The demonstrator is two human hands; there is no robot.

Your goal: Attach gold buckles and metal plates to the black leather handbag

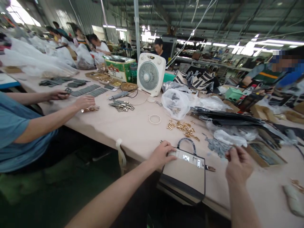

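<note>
Nearest in head view: pinching the handbag (184, 180) by its upper-left corner with left hand (162, 154), at the table (99, 125) edge. Bunching fingertips of right hand (238, 164) to its right; cannot tell whether around anything. Apparently already bears film-wrapped arched handle (186, 139) and silver plates (186, 157); cannot judge what remains. Smooth beige front, dark edging; glossy gold fittings (185, 127) beyond the handbag, flat grey chips (217, 146) rightward.

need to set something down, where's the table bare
Bare pink tabletop: just left of the thin white ring; right of the right hand, nearer than the brown cardboard tray. Crowded: beyond the beige-and-black handbag, with gold metal fittings, flat grey scraps and translucent plastic bags.
</note>
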